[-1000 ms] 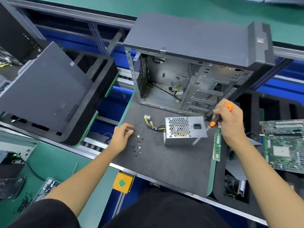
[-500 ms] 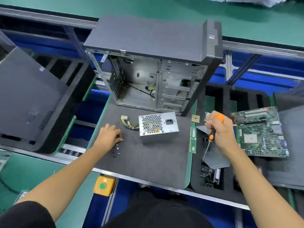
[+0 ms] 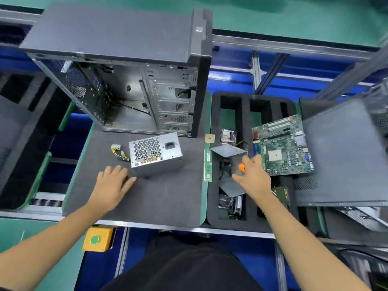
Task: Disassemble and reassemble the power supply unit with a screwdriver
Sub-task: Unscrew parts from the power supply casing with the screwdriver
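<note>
Lying outside the case, the PSU awaited refitting; left hand lay flat, right hand held the screwdriver.

Power supply unit: silver-grey casing, honeycomb-perforated grille, black socket. Its cable bundle: yellow and black wires, white connector. Screwdriver: orange handle. Surface: dark grey mat, green-edged. Computer case: dark grey outside, bare metal inside. Motherboard: green. Control box: yellow, green button.
</note>
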The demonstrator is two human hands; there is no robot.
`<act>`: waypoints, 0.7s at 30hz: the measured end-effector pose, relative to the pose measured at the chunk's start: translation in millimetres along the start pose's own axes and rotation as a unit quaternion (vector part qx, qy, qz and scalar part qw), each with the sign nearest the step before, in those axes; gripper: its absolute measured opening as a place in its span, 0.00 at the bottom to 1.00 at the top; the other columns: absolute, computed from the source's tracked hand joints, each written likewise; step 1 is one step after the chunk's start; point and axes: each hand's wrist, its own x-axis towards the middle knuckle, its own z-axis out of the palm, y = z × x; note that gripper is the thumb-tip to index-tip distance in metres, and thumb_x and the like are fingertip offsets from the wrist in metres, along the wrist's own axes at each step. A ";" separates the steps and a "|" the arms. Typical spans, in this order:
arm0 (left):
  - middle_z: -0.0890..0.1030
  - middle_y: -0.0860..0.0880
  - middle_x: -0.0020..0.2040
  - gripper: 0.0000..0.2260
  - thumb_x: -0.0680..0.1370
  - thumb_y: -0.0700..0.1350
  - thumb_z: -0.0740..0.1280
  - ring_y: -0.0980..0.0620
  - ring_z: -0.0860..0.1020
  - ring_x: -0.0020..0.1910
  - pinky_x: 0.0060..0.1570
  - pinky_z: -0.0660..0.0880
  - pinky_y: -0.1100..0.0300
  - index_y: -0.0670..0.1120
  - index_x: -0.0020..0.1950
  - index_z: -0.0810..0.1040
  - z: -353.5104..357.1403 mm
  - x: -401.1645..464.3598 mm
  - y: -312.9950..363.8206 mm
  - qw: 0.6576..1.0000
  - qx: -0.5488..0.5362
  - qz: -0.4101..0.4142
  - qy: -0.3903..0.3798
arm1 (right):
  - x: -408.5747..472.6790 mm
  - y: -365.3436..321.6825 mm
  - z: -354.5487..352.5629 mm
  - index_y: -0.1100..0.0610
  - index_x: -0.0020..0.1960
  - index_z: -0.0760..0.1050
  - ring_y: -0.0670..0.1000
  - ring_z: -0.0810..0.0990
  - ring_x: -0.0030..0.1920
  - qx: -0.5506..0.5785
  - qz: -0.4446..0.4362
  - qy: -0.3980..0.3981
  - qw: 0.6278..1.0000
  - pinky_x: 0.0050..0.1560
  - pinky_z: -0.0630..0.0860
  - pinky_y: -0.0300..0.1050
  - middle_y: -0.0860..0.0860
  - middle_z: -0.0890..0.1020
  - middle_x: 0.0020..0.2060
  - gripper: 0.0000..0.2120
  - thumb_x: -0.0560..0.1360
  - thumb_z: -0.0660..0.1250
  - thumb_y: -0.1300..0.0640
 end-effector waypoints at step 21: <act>0.74 0.56 0.57 0.15 0.82 0.61 0.60 0.52 0.70 0.55 0.56 0.70 0.56 0.55 0.63 0.74 42.4 31.4 247.1 0.952 -0.045 0.290 -0.083 | 34.4 53.1 24.9 0.52 0.34 0.55 0.47 0.56 0.29 0.293 0.033 0.088 0.951 0.30 0.55 0.45 0.45 0.61 0.26 0.18 0.72 0.65 0.62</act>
